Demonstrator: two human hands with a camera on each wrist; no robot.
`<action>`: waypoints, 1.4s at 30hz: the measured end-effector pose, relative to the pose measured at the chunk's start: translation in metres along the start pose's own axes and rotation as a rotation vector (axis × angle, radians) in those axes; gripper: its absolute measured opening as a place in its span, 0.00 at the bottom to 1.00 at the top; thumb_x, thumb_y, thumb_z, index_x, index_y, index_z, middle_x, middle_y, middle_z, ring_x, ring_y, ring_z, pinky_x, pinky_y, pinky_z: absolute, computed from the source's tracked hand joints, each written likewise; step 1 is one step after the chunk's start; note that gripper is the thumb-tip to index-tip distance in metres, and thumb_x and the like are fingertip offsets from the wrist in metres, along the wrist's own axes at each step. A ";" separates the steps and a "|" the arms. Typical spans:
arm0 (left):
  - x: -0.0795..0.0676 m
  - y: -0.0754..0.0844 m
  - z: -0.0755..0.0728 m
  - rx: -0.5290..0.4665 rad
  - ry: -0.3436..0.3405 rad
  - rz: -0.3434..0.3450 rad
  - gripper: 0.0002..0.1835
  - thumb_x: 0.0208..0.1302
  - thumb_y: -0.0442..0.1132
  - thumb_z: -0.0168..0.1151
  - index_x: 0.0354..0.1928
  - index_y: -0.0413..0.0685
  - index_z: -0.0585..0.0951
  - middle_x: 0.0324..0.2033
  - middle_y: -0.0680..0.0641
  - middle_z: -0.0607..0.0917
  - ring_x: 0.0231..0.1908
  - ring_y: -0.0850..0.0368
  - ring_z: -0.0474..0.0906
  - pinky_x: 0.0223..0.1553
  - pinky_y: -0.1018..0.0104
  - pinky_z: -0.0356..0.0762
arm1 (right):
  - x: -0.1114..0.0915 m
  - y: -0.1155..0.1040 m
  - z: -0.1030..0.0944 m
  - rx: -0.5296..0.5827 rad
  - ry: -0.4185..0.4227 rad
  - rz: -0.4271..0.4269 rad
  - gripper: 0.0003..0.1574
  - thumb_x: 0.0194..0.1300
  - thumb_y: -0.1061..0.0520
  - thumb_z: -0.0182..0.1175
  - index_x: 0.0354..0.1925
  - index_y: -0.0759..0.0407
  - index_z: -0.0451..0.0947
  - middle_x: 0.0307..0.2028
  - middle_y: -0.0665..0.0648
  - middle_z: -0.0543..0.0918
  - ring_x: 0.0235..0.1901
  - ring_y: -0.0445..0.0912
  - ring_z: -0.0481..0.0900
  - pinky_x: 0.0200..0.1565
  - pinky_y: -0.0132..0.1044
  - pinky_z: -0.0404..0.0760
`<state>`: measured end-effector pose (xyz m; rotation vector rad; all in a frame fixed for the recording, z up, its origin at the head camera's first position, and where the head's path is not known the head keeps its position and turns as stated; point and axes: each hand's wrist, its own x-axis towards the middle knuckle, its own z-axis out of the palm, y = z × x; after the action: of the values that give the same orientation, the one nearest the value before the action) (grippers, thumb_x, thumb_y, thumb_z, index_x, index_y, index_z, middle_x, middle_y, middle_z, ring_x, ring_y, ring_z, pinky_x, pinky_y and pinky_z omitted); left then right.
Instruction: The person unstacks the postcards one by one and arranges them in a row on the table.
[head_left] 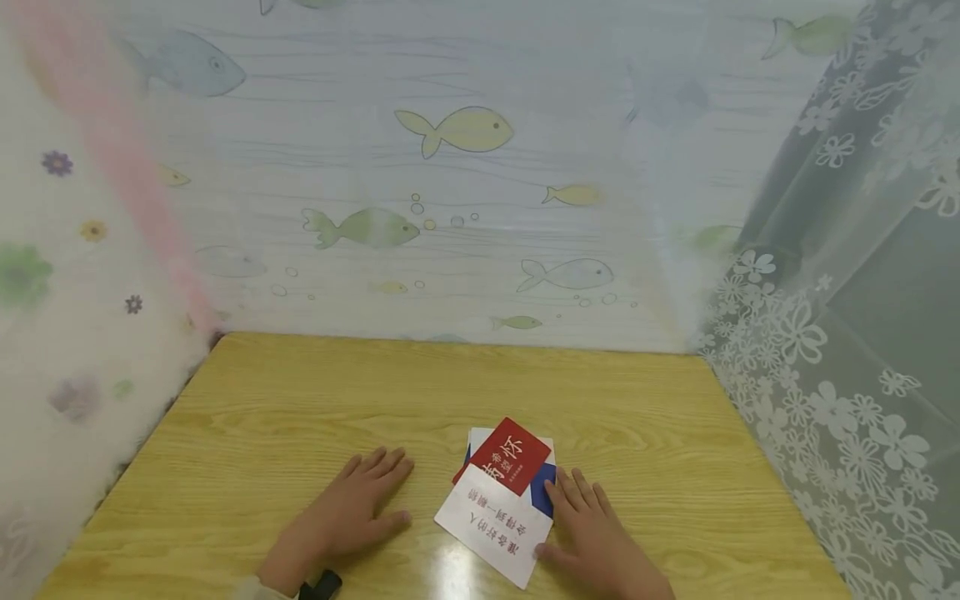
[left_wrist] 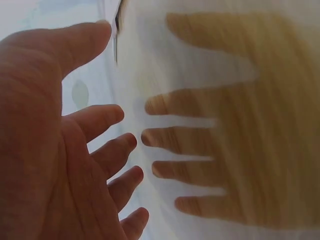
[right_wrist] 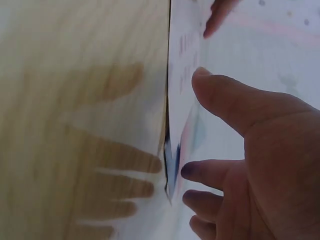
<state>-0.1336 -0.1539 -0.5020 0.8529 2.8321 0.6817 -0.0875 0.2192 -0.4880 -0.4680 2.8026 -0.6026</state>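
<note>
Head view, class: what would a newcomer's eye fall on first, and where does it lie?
First comes the red rectangular card with white characters, low in the picture, between the person's left hand and right hand. A white rectangular card with printed characters overlaps its near edge. Behind the yellowish wood-grain table spreads a pale backdrop printed with fish.

We count one left hand (head_left: 358,507), one right hand (head_left: 597,535), one wooden table (head_left: 360,387), one red card (head_left: 517,458), one white card (head_left: 495,527) and at least one blue-and-white card (head_left: 543,493).
</note>
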 end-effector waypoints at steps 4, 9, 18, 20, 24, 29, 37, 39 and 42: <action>0.006 0.012 0.006 -0.024 -0.008 0.039 0.40 0.67 0.61 0.60 0.75 0.47 0.69 0.75 0.40 0.67 0.75 0.35 0.57 0.74 0.33 0.52 | -0.001 -0.006 0.007 -0.012 -0.035 -0.050 0.57 0.61 0.32 0.65 0.75 0.65 0.63 0.77 0.67 0.58 0.77 0.67 0.50 0.73 0.70 0.51; 0.016 0.026 0.017 -0.046 -0.028 0.045 0.44 0.59 0.58 0.67 0.76 0.53 0.67 0.77 0.46 0.65 0.78 0.41 0.54 0.77 0.40 0.48 | -0.001 -0.014 0.013 -0.081 -0.029 -0.138 0.63 0.58 0.27 0.66 0.74 0.67 0.63 0.77 0.68 0.59 0.77 0.66 0.53 0.72 0.69 0.57; 0.034 0.036 0.025 -0.060 -0.070 0.049 0.51 0.51 0.60 0.72 0.77 0.55 0.66 0.78 0.46 0.61 0.79 0.40 0.49 0.78 0.40 0.46 | -0.001 -0.022 0.019 -0.154 0.005 -0.193 0.64 0.56 0.25 0.67 0.74 0.65 0.64 0.76 0.65 0.62 0.77 0.62 0.56 0.73 0.63 0.59; 0.037 0.035 0.024 -0.048 -0.083 0.042 0.52 0.50 0.62 0.72 0.77 0.56 0.66 0.79 0.46 0.60 0.79 0.41 0.48 0.78 0.41 0.45 | -0.001 -0.023 0.019 -0.156 -0.006 -0.183 0.63 0.55 0.27 0.68 0.75 0.64 0.63 0.77 0.64 0.62 0.77 0.61 0.55 0.74 0.62 0.58; 0.039 0.032 0.023 -0.056 -0.097 0.046 0.53 0.47 0.65 0.74 0.76 0.57 0.68 0.79 0.44 0.59 0.79 0.40 0.47 0.78 0.41 0.44 | -0.002 -0.023 0.019 -0.168 -0.019 -0.184 0.62 0.55 0.29 0.70 0.75 0.62 0.63 0.77 0.62 0.62 0.77 0.61 0.55 0.74 0.61 0.59; 0.039 0.031 0.023 -0.081 -0.082 0.053 0.53 0.42 0.67 0.78 0.71 0.54 0.74 0.78 0.43 0.61 0.79 0.39 0.48 0.78 0.40 0.45 | -0.002 -0.021 0.019 -0.176 -0.011 -0.211 0.64 0.55 0.25 0.68 0.75 0.63 0.63 0.76 0.62 0.63 0.76 0.61 0.57 0.73 0.61 0.61; 0.038 0.031 0.022 -0.047 -0.068 0.042 0.50 0.40 0.68 0.79 0.67 0.54 0.78 0.78 0.46 0.62 0.79 0.43 0.50 0.79 0.43 0.47 | 0.000 -0.015 0.018 -0.146 -0.042 -0.179 0.69 0.52 0.23 0.69 0.75 0.67 0.62 0.77 0.64 0.60 0.78 0.64 0.52 0.74 0.63 0.58; 0.037 0.031 0.022 -0.017 -0.055 0.051 0.50 0.40 0.69 0.78 0.66 0.52 0.79 0.77 0.46 0.63 0.79 0.44 0.51 0.78 0.44 0.48 | 0.001 -0.016 0.017 -0.136 -0.050 -0.156 0.69 0.51 0.24 0.70 0.75 0.66 0.62 0.78 0.64 0.59 0.78 0.64 0.50 0.74 0.63 0.56; 0.035 0.031 0.023 0.024 -0.031 0.071 0.50 0.41 0.70 0.78 0.65 0.50 0.80 0.77 0.45 0.64 0.78 0.44 0.52 0.78 0.44 0.50 | 0.001 -0.017 0.017 -0.133 -0.031 -0.147 0.69 0.50 0.26 0.71 0.74 0.66 0.63 0.78 0.65 0.58 0.78 0.64 0.49 0.75 0.63 0.56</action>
<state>-0.1425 -0.1029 -0.5073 0.9638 2.8003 0.6385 -0.0792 0.1984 -0.4956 -0.7089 2.8070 -0.4348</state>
